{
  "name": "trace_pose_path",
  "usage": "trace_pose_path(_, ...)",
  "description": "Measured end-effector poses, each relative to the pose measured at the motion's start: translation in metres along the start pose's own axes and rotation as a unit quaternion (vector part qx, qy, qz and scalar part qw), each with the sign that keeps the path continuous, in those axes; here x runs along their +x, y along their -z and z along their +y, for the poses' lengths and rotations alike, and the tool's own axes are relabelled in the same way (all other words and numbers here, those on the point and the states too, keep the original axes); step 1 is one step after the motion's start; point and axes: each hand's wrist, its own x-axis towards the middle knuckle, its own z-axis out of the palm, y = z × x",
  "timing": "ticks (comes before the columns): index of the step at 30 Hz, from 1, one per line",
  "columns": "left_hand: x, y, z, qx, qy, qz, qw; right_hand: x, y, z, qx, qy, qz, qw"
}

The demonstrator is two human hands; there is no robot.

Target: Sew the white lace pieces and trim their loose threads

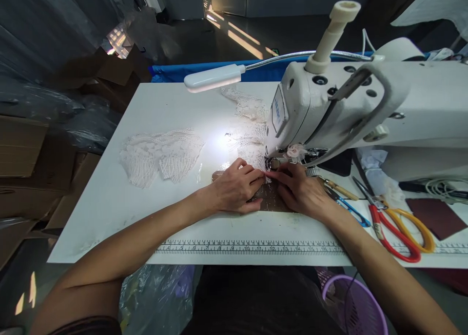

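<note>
A white sewing machine (296,103) stands at the right of the white table. Cream lace (252,147) lies at its needle area and trails away toward the back. My left hand (239,186) is closed at the lace's near edge, left of the presser foot, fingers curled and thumb low. Just right of the foot, my right hand (302,186) is closed too, its fingertips meeting the left ones at the lace edge. The pinched edge is mostly hidden by my fingers. Under both hands is a brown plate (272,203). Another piece of lace (164,154) lies flat to the left.
A lamp (215,77) on a bendable neck hangs over the table. Red-and-yellow-handled scissors (397,227), blue-handled snips (354,212) and a dark red cloth square (437,218) lie right. A ruler strip (248,247) runs along the front edge. Below is a purple basket (360,303).
</note>
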Motion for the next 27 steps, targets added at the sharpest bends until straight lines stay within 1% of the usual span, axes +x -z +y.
trace_pose_path(10, 0.0, -0.005, -0.002, -0.022, 0.034, 0.006, 0.999, -0.003, 0.002, -0.001, 0.011, -0.001, 0.012, 1.0)
trace_pose_path(15, 0.002, -0.005, -0.004, -0.03, 0.049, 0.006, 0.998, -0.002, -0.001, -0.001, -0.001, 0.003, 0.016, 1.0)
trace_pose_path(19, 0.005, -0.003, -0.006, -0.035, 0.056, -0.003, 0.998, -0.001, -0.004, -0.001, 0.005, 0.018, 0.017, 1.0)
trace_pose_path(22, 0.006, -0.001, -0.007, -0.038, 0.059, -0.009, 0.997, -0.003, 0.001, 0.0, 0.038, 0.014, 0.01, 0.999)
trace_pose_path(25, 0.007, -0.001, -0.009, -0.04, 0.061, -0.009, 0.997, -0.005, 0.014, 0.005, 0.104, -0.018, 0.0, 0.994)
trace_pose_path(27, 0.007, -0.002, -0.01, -0.04, 0.064, -0.008, 0.997, -0.005, 0.023, 0.011, 0.16, -0.045, -0.014, 0.986)
